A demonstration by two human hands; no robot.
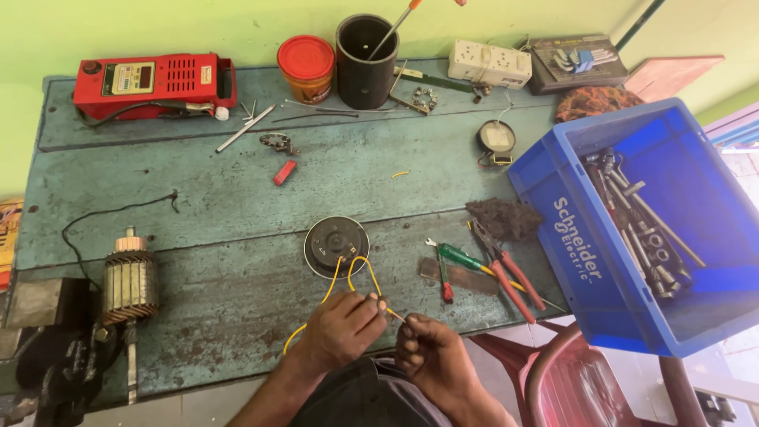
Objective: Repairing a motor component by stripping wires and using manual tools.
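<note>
A round black disc-shaped part lies on the worn blue-green workbench, with thin yellow wires looping from it toward me. My left hand pinches the yellow wire between thumb and fingers near the bench's front edge. My right hand is closed on the wire's end just to the right, almost touching the left hand. A longer yellow strand trails off to the left under my left wrist.
Red-handled pliers, a green screwdriver and a small cutter lie right of the disc. A blue crate of metal tools overhangs the right edge. A motor armature sits left; red meter, orange tin, black cup at back.
</note>
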